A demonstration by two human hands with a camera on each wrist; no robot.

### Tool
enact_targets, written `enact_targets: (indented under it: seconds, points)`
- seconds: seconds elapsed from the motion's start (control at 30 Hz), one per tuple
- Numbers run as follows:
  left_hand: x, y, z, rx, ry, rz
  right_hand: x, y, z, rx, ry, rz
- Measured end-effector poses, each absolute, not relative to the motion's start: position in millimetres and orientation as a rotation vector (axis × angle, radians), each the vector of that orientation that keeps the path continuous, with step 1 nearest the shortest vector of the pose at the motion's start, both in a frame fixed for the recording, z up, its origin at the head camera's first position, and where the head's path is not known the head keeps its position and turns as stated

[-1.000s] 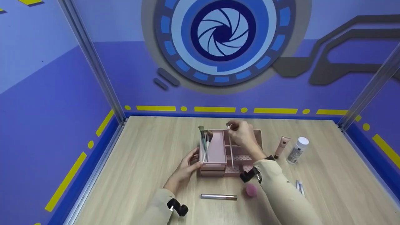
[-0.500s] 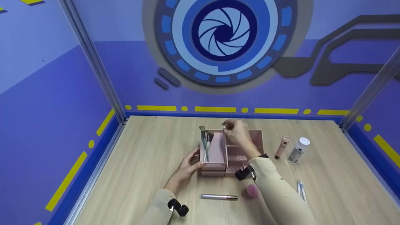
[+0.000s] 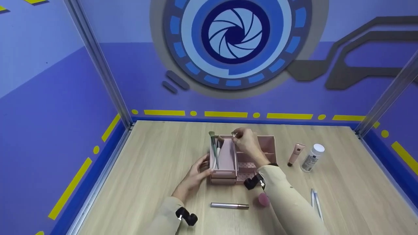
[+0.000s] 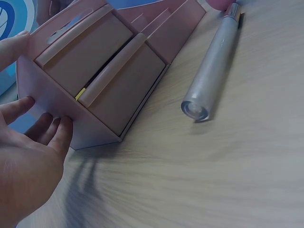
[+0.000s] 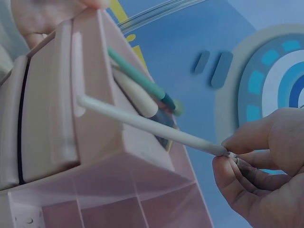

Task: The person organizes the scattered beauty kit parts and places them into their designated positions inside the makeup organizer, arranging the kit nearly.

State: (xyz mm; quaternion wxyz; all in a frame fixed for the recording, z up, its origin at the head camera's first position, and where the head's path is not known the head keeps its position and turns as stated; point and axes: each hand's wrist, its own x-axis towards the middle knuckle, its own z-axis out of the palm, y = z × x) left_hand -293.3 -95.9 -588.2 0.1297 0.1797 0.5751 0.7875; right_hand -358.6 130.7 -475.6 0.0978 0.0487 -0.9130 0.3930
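A pink makeup organizer (image 3: 223,180) with drawers, a top tray and open compartments stands on the table. My left hand (image 3: 193,178) holds its left front corner; in the left wrist view the thumb lies at the top edge and the fingertips touch the side wall. Over the organizer, my right hand (image 3: 247,142) pinches a makeup brush (image 5: 152,127) near its head. The brush's pale handle slants across the tray's right wall in the right wrist view. Inside the tray, a green-handled brush (image 3: 214,147) and a thicker white-handled brush (image 5: 135,90) lean at the left.
A silver cosmetic tube (image 3: 229,205) lies before the organizer, near a pink makeup sponge (image 3: 263,199). To the right stand a pink squeeze tube (image 3: 296,154) and a white-capped bottle (image 3: 312,158). Two thin pale sticks (image 3: 316,202) lie by the right forearm, and walls enclose the table.
My right hand has moved left with the brush, from over the right compartments to the tray's right edge, then slightly lower. The left hand stays at the organizer's corner.
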Motion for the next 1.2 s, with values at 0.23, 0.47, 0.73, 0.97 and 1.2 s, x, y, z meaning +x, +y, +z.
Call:
enact_targets:
  seconds: [0.23, 0.47, 0.73, 0.97, 1.2]
  points:
    - [-293.7, -93.9, -585.4, 0.464, 1.667, 2.291, -359.7, 133.0, -481.8, 0.114, -2.715, 1.17]
    - [-294.2, -93.5, -586.8, 0.481, 1.64, 2.308, -360.6, 134.1, -485.5, 0.074, -2.719, 1.19]
    - [-291.9, -94.0, -586.0, 0.409, 1.651, 2.287, -358.0, 136.5, -486.1, 0.057, -2.712, 1.215]
    - [-291.4, -94.3, -586.0, 0.401, 1.672, 2.273, -357.5, 140.9, -485.4, 0.057, -2.721, 1.219]
    - [-293.5, -95.1, -588.0, 0.45, 1.668, 2.28, -357.3, 144.6, -484.5, 0.086, -2.713, 1.186]
